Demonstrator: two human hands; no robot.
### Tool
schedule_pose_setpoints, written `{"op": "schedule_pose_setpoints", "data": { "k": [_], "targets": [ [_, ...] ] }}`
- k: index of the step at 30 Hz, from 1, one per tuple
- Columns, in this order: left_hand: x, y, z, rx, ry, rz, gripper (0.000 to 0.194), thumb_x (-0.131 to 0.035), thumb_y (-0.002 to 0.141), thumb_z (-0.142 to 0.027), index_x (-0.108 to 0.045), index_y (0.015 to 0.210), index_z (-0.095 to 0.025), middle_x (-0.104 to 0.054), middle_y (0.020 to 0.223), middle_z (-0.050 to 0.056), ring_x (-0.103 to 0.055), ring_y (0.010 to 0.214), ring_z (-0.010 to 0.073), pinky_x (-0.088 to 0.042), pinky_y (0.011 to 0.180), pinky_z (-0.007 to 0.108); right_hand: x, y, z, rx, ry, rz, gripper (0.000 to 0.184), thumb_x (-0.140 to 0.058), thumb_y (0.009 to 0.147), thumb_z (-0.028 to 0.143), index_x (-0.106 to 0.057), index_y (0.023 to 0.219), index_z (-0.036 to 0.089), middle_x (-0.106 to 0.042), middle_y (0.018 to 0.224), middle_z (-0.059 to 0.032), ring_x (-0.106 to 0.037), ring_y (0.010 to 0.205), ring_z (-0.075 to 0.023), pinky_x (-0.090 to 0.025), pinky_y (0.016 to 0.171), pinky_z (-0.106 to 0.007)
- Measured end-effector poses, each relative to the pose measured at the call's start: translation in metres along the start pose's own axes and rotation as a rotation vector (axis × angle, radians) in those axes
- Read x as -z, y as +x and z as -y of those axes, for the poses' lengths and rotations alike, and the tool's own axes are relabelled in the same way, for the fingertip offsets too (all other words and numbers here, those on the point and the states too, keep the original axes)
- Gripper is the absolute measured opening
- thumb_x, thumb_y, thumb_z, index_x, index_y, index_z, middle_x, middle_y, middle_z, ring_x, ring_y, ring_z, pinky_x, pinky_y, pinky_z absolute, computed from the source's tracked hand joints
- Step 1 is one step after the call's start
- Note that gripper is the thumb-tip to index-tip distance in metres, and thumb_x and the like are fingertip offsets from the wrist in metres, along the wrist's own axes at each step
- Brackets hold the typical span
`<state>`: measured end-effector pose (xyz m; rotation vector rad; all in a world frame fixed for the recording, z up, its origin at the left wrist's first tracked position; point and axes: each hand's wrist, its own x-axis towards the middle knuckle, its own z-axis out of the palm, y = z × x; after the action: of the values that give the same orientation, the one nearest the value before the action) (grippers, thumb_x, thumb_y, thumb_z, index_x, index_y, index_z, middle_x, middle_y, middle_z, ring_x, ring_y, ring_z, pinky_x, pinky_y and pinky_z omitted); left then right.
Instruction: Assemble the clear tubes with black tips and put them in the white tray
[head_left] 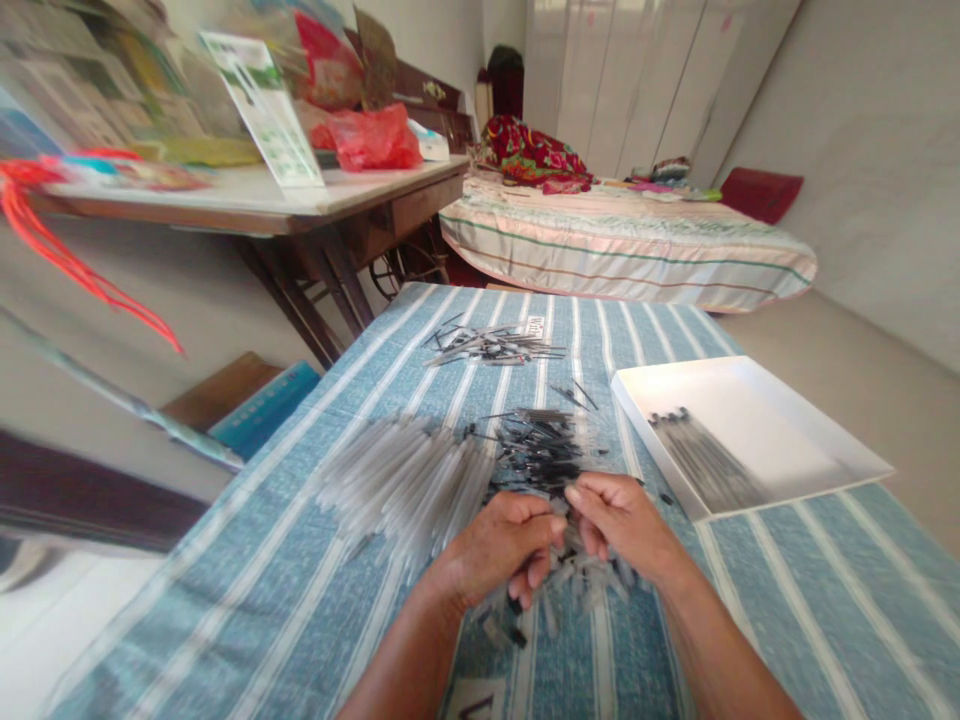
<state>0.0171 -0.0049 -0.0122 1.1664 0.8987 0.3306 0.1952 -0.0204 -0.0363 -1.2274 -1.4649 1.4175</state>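
My left hand (510, 545) is closed, thumb against curled fingers. Facing it a short distance away, my right hand (615, 515) pinches thumb to forefinger. Whatever either hand holds is too small and blurred to name. Just beyond them lies a pile of small black pen parts (540, 440). To the left, translucent pen barrels (420, 480) are heaped side by side. Small clear and black caps (592, 575) are scattered under and in front of my hands. Farther back sits a loose pile of thin dark and pale sticks (487, 345), perhaps refills.
A shallow white box (802, 430) on the right holds several pens with black ends (705, 460). Blue striped cloth (285, 590) covers the table. A side table (330, 195) with a red plastic bag (375, 137) stands at the left, and a bed (622, 235) lies behind.
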Motion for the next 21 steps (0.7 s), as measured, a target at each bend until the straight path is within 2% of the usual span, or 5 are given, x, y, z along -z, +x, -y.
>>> {"op": "schedule_pose_setpoints", "data": {
  "k": [6,10,15,19,21],
  "targets": [
    [0.0002,0.0,0.0002,0.012,-0.007,-0.003,0.024,-0.049,0.078,-0.037,-0.052,0.071,-0.014,-0.05,0.041,-0.005,-0.043,0.028,0.0063,-0.029,0.03,0.015,0.0013,0.0,0.0019,0.021,0.105,0.087,0.029,-0.057,0.08,0.042,-0.053,0.095,0.017,-0.06,0.058,0.0036,-0.051,0.043,-0.0077,-0.04,0.044,-0.018],
    [-0.0007,-0.0011,-0.0021,0.023,0.001,-0.002,0.024,-0.05,0.077,-0.037,-0.052,0.07,-0.014,-0.05,0.04,-0.006,-0.043,0.028,0.0062,-0.028,0.03,0.014,0.0008,0.0003,0.0011,-0.027,0.026,0.031,0.035,-0.05,0.083,0.046,-0.05,0.065,0.016,-0.054,0.044,0.004,-0.043,0.034,-0.0053,-0.032,0.035,-0.015],
    [-0.0002,-0.0006,-0.0009,0.032,0.004,0.011,0.024,-0.05,0.078,-0.036,-0.053,0.071,-0.014,-0.05,0.041,-0.005,-0.043,0.029,0.0061,-0.028,0.03,0.014,0.0017,-0.0003,0.0017,-0.012,0.143,0.114,0.033,-0.059,0.078,0.043,-0.054,0.095,0.015,-0.063,0.059,0.0019,-0.053,0.042,-0.0072,-0.037,0.039,-0.016],
    [0.0002,-0.0004,0.0008,0.019,0.006,0.008,0.026,-0.049,0.078,-0.037,-0.053,0.071,-0.013,-0.05,0.041,-0.005,-0.043,0.029,0.0061,-0.028,0.03,0.014,0.0,0.0,0.0008,-0.055,0.085,0.041,0.034,-0.052,0.082,0.047,-0.052,0.069,0.015,-0.057,0.047,0.0034,-0.046,0.034,-0.0049,-0.031,0.035,-0.014],
    [-0.0004,-0.0011,-0.0003,0.021,0.01,0.013,0.026,-0.05,0.078,-0.038,-0.053,0.071,-0.013,-0.05,0.041,-0.005,-0.043,0.029,0.0061,-0.028,0.03,0.015,-0.0001,-0.0007,0.0017,-0.057,0.097,0.035,0.034,-0.05,0.083,0.046,-0.051,0.068,0.015,-0.057,0.047,0.0033,-0.046,0.034,-0.0046,-0.029,0.034,-0.013]
  ]
}}
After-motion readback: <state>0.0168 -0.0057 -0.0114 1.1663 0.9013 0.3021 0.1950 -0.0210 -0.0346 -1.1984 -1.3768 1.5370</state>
